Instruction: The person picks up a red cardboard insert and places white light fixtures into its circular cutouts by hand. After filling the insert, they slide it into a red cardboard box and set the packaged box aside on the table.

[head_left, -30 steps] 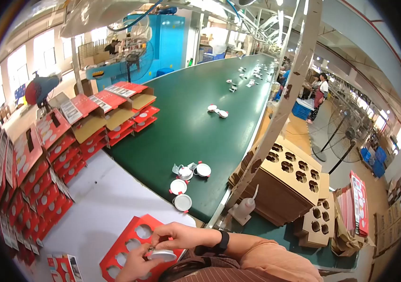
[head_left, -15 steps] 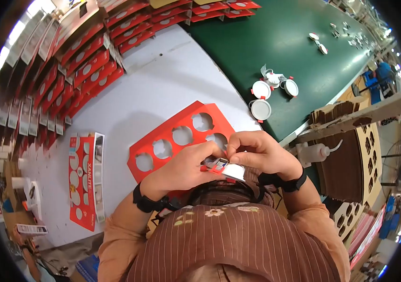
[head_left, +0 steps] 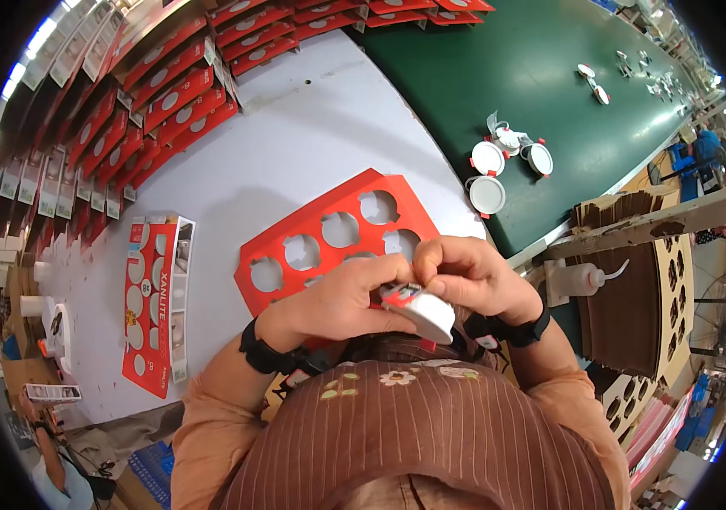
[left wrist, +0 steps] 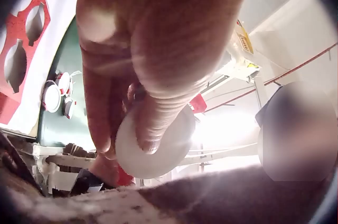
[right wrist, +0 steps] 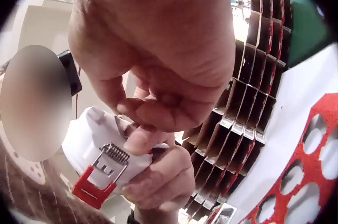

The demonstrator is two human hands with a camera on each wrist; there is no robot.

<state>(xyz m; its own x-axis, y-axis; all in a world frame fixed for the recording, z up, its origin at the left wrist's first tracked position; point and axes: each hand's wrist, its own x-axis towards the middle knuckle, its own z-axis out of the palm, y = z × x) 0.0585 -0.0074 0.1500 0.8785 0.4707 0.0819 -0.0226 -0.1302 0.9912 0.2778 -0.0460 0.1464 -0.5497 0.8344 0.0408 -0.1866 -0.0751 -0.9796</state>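
Note:
My left hand (head_left: pixel 342 297) grips a round white downlight (head_left: pixel 433 321) with red spring clips, its thumb pressed on the flat white face in the left wrist view. At the downlight's back, the thumb and forefinger of my right hand (head_left: pixel 475 276) pinch close against the left fingertips. Whatever small part lies between those right fingertips is hidden. The right wrist view shows the white housing (right wrist: pixel 84 135) and a coiled spring with its red clip (right wrist: pixel 92 189). Just beyond both hands, a red cardboard insert (head_left: pixel 299 217) with round cut-outs lies on the white table.
A red printed box (head_left: pixel 149 306) stands at the left. Red boxes (head_left: pixel 178 109) are stacked at the back left. Several downlights (head_left: pixel 488 159) lie on the green conveyor belt (head_left: pixel 465 76). A white squeeze bottle (head_left: pixel 575 280) and cardboard inserts (head_left: pixel 622 323) are at the right.
The head view has swung down from the conveyor to the hands and table. Both hands stay together on the downlight, whose white face has tilted more into view over the last half second.

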